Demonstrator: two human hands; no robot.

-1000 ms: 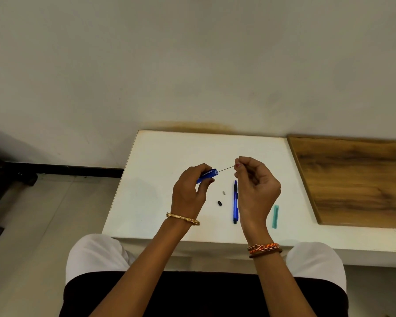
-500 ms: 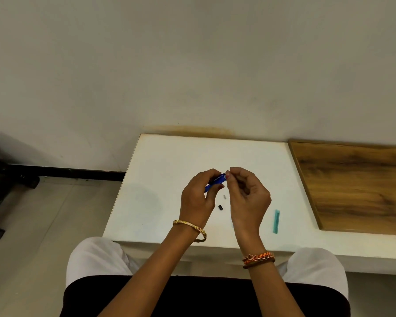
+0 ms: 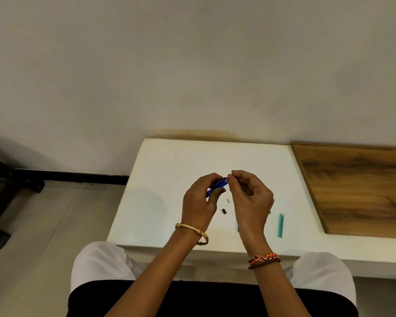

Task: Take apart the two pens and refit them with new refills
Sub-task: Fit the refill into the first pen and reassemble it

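A white worktop [image 3: 169, 179] stands against a pale wall, its near edge by the person's knees. On it, toward the middle, lie a small black piece [image 3: 224, 211] and, just beyond it, a small pale grey piece [image 3: 228, 200], the two apart. Farther right a slim teal strip [image 3: 280, 225] lies lengthwise, pointing away from the near edge. A brown wood-grain board [image 3: 357, 191] covers the right part of the surface, well apart from the small pieces.
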